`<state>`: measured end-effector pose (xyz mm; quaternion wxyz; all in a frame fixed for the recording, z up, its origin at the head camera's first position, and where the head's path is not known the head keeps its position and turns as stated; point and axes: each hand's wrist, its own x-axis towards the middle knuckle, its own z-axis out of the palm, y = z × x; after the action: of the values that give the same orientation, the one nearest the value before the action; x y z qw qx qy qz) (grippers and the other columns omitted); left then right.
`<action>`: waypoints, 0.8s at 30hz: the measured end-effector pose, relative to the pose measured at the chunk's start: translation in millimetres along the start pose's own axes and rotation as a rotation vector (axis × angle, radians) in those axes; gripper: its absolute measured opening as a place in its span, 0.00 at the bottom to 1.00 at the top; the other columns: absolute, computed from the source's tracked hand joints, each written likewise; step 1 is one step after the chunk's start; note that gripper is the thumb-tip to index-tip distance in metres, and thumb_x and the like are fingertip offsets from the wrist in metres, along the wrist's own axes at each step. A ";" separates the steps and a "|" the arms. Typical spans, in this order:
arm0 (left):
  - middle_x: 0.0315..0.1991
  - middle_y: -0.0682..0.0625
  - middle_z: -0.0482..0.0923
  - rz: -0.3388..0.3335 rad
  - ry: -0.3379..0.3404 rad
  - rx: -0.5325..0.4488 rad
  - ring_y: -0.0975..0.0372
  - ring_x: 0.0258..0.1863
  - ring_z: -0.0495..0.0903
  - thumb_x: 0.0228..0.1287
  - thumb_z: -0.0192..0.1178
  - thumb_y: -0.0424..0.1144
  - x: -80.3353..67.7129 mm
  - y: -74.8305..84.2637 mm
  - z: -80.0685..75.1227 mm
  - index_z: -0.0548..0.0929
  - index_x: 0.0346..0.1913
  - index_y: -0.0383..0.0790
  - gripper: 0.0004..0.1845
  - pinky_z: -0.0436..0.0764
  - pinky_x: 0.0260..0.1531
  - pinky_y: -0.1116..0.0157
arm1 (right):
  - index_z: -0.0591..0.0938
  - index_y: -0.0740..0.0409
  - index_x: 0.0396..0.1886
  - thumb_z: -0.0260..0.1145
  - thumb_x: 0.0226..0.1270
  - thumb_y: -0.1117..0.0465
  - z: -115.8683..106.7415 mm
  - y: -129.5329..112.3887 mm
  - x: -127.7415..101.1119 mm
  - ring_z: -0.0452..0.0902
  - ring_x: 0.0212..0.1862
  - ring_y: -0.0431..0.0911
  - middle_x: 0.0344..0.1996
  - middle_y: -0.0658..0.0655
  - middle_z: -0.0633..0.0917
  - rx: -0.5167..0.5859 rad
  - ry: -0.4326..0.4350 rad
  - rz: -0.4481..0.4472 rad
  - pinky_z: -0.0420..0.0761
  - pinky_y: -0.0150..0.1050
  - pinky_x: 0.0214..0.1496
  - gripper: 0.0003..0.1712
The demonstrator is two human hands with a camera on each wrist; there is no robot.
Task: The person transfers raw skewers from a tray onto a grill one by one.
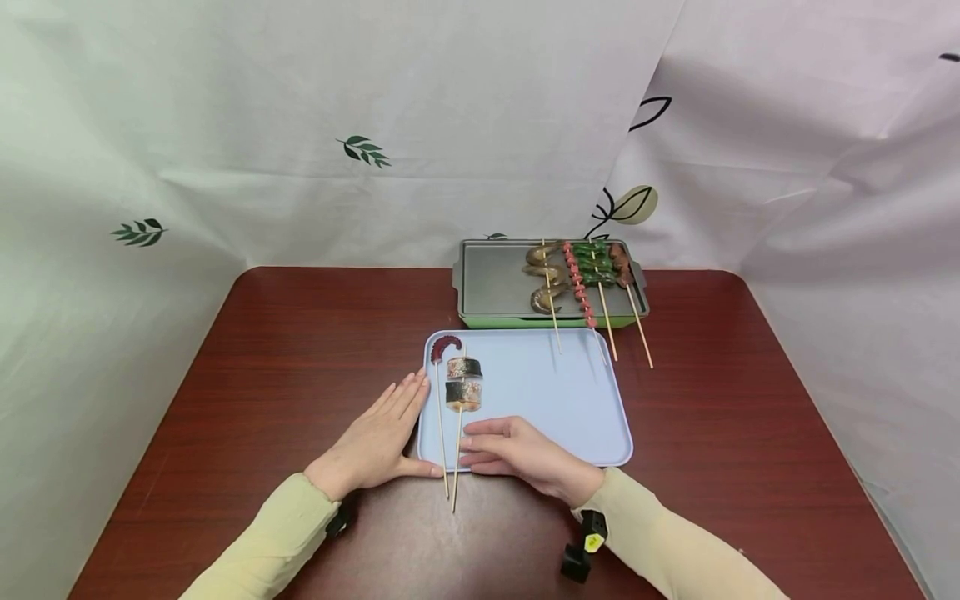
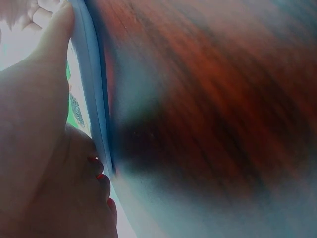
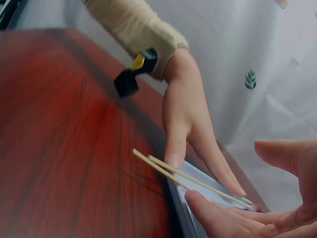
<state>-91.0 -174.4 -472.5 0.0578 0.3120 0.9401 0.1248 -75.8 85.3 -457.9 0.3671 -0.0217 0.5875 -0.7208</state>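
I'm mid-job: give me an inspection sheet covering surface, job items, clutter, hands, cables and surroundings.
Surface: red-brown table, glossy at the near side.
Job items: pale blue tray; on its left side, a roll skewer and a dark red curled skewer, both sticks jutting past the near rim.
Clutter: grill behind the tray, bearing shrimp, pink, green and brown skewers; some sticks overhang the tray.
Left hand: spread at the tray's left rim, thumb towards the near rim.
Right hand: fingertips beside the roll skewer's stick; contact unclear.
Cables: nothing seen.
Surroundings: pale leaf-print curtain behind and at both sides.
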 end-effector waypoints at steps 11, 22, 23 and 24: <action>0.80 0.34 0.48 -0.008 -0.003 -0.014 0.45 0.78 0.49 0.54 0.58 0.79 -0.6 1.1 -1.8 0.53 0.78 0.26 0.67 0.51 0.76 0.50 | 0.65 0.81 0.68 0.59 0.78 0.63 4.1 -1.9 1.5 0.80 0.58 0.61 0.56 0.72 0.81 0.063 -0.012 0.054 0.81 0.48 0.59 0.30; 0.80 0.34 0.47 -0.003 -0.002 -0.009 0.45 0.78 0.49 0.55 0.58 0.78 -0.8 1.5 -2.5 0.54 0.78 0.25 0.67 0.52 0.75 0.49 | 0.63 0.80 0.70 0.59 0.78 0.62 3.6 -2.4 0.2 0.81 0.56 0.60 0.56 0.70 0.80 0.085 -0.001 0.060 0.81 0.48 0.58 0.31; 0.80 0.34 0.47 -0.003 -0.001 -0.010 0.45 0.78 0.49 0.55 0.58 0.78 -0.9 1.5 -2.6 0.54 0.78 0.25 0.67 0.52 0.75 0.49 | 0.63 0.80 0.70 0.59 0.78 0.62 3.3 -2.8 -0.4 0.82 0.56 0.60 0.56 0.70 0.80 0.083 -0.001 0.057 0.82 0.48 0.58 0.31; 0.80 0.34 0.47 -0.003 -0.001 -0.010 0.45 0.78 0.49 0.55 0.59 0.78 -0.9 1.5 -2.6 0.54 0.78 0.25 0.67 0.52 0.75 0.49 | 0.63 0.80 0.70 0.59 0.78 0.62 2.9 -3.1 -0.9 0.82 0.56 0.60 0.56 0.70 0.80 0.082 0.000 0.054 0.82 0.48 0.58 0.31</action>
<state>-89.9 -174.3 -469.6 0.0600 0.3103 0.9399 0.1294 -75.3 83.5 -454.0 0.3870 0.0089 0.5580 -0.7341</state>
